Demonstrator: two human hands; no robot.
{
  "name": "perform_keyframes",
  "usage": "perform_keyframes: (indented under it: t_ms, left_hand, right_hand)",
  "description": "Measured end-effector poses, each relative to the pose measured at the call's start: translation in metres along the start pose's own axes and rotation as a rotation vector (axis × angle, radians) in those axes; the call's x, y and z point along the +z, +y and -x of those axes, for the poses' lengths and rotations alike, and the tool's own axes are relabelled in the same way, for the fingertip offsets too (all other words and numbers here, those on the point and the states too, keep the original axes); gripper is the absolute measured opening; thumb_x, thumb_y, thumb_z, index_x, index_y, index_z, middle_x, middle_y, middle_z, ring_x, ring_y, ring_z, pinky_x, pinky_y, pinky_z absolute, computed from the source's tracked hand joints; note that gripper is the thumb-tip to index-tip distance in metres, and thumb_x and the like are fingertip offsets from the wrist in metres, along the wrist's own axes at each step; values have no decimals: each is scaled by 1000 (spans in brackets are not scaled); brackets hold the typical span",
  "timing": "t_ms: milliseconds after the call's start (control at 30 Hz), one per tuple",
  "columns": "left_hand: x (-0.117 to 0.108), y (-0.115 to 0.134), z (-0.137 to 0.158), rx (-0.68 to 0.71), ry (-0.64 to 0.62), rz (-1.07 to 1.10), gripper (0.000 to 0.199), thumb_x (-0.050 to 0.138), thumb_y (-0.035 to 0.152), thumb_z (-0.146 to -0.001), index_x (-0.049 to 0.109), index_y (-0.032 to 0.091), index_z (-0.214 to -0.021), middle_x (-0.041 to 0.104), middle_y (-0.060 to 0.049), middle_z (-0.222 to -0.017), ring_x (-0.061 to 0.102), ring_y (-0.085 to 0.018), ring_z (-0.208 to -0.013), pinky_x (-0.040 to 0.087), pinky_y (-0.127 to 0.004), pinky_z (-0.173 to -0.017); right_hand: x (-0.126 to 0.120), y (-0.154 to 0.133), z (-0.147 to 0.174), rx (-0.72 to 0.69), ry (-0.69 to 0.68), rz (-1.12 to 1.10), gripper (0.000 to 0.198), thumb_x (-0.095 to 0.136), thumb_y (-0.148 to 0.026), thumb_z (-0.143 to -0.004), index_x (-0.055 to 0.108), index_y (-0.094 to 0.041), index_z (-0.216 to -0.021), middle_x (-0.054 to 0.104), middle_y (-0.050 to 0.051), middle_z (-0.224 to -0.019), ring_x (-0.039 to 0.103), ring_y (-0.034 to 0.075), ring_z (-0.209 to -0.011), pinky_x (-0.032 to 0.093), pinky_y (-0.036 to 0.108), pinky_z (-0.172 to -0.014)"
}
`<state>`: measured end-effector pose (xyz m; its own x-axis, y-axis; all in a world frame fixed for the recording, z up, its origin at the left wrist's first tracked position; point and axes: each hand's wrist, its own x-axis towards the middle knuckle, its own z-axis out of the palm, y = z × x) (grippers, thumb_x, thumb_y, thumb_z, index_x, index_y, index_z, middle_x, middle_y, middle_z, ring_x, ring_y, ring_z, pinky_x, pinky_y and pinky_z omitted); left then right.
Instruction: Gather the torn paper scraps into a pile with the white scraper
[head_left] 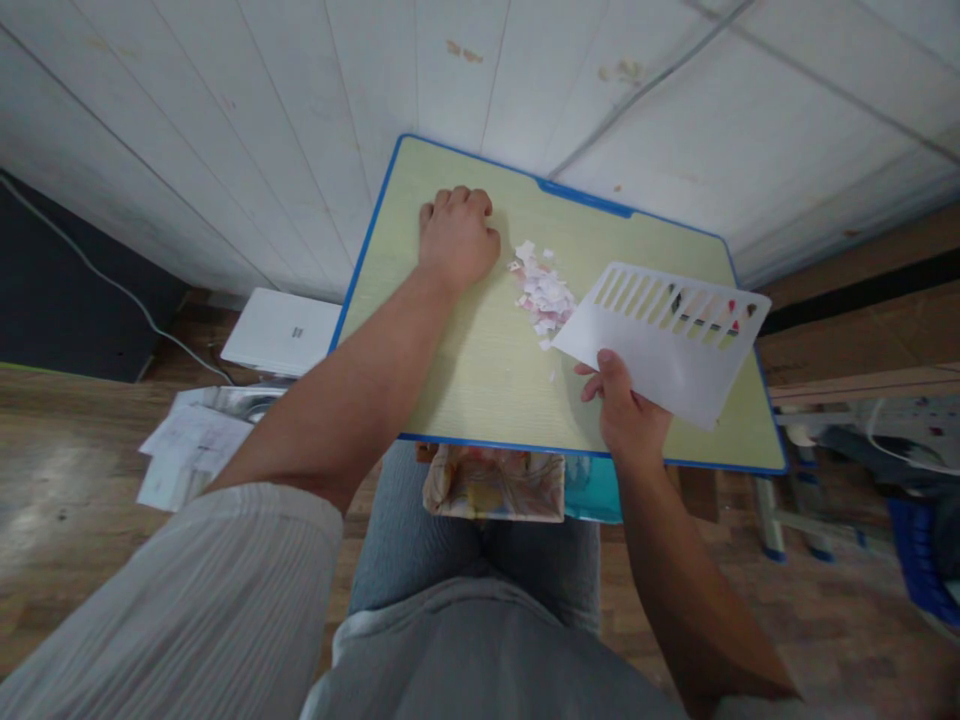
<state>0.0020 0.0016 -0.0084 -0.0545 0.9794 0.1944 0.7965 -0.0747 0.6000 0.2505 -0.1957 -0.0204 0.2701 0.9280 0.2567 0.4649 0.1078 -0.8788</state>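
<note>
My left hand [457,238] rests on the far left part of a pale yellow table top [487,370] with a blue rim. Its fingers are curled in, and nothing shows in them. To its right lies a loose pile of small torn paper scraps [546,292], white with some pink. My right hand [628,408] grips a thin white slotted sheet [660,350] by its near edge, thumb on top. A row of long slots runs along the sheet's far side, and red and dark marks show at the right-hand slots. Its left corner comes close to the scraps.
White panelled wall [465,80] stands behind the table, with a cable running down it. At left are a white laptop-like slab [281,330] and papers [191,445]. Below the near edge sits a patterned box [495,485]; cardboard [862,370] stands at right.
</note>
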Motion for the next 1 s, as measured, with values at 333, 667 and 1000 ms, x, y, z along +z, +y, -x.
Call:
perform_keyframes:
  t_ms: [333, 667, 1000]
  left_hand:
    - [-6, 6, 3, -18, -20, -85, 51, 58, 30, -104, 74, 28, -152, 71, -8, -164, 48, -32, -158, 35, -55, -138]
    - [6, -5, -6, 8, -7, 31, 57, 55, 50, -99, 75, 33, -150, 70, -7, -160, 40, -41, -155, 25, -64, -137]
    - [13, -10, -14, -6, -30, -18, 63, 59, 67, -96, 74, 38, -150, 79, -9, -141, 29, -39, -166, 21, -65, -138]
  right_hand:
    - [-5, -16, 7, -63, -285, 47, 68, 73, -72, -110, 64, -30, -58, 79, 4, -74, 76, 26, -75, 67, 48, -87]
    - [-11, -23, 8, 8, -413, 46, 66, 78, -74, -105, 65, -30, -58, 80, 6, -72, 75, 26, -70, 66, 43, -72]
    - [-5, -19, 5, 39, -281, -47, 61, 80, -66, -105, 69, -28, -59, 80, 6, -69, 82, 28, -75, 68, 46, -90]
